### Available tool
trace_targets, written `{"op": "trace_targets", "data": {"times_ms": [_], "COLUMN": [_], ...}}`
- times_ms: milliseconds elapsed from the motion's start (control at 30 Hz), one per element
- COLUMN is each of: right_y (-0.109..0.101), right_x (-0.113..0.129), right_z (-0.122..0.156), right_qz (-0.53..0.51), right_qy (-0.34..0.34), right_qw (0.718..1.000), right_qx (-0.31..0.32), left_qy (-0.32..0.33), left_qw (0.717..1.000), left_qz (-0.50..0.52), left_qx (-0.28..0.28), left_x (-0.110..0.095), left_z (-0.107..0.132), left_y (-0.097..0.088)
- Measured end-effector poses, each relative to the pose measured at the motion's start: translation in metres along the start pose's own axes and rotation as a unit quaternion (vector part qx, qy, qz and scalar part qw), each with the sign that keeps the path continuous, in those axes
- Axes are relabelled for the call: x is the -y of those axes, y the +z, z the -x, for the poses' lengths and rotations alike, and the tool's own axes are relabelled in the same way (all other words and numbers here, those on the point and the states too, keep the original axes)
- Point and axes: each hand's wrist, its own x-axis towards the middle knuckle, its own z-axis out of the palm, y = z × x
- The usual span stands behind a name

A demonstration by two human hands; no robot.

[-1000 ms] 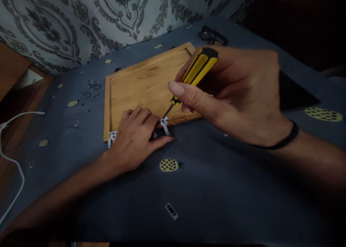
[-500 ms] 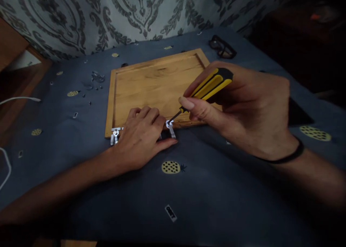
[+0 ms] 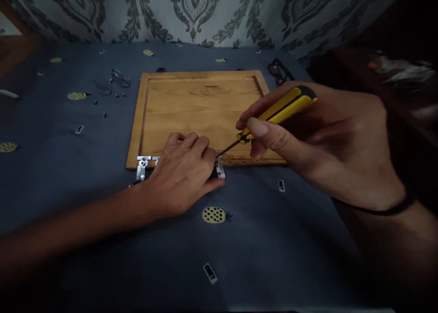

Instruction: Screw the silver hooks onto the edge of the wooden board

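Board point(image 3: 191, 117) has its eight-o'clock hinge point(image 3: 142, 165) seemingly set, while its six-o'clock hinge point(image 3: 221, 169), clasped by the left hand point(image 3: 185, 174) and met by the screwdriver point(image 3: 283, 111) gripped in the right hand point(image 3: 337, 151), looks unfinished, with loose parts point(image 3: 120, 79) at nine.

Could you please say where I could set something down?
Bare cloth lies on the near side, between the left hand and right hand; beyond the hands, the wooden panel looks bare too. Crowded: the panel's near edge, with metal fittings and the screwdriver, and the cloth left of it, with small metal parts.
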Motion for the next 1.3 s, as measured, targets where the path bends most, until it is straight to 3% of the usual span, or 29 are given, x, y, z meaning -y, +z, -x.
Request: {"op": "trace_targets", "data": {"times_ms": [233,767,1100,1300], "right_y": [0.016,0.024,0.036,0.040], "right_x": [-0.001,0.003,0.003,0.011], "right_z": [0.013,0.010,0.015,0.024], "right_qz": [-0.034,0.008,0.010,-0.004], "right_qy": [0.021,-0.007,0.006,0.013], "right_qw": [0.994,0.995,0.987,0.962], "right_qx": [-0.097,-0.102,-0.162,-0.274], "left_qy": [0.006,0.009,0.006,0.003], "left_qw": [1.000,0.999,1.000,1.000], "left_qz": [-0.004,-0.014,-0.009,0.001], "left_qx": [-0.030,-0.041,-0.025,-0.017], "left_x": [0.000,0.000,0.002,0.001], "left_z": [0.002,0.003,0.003,0.003], "left_y": [0.005,0.006,0.003,0.002]}}
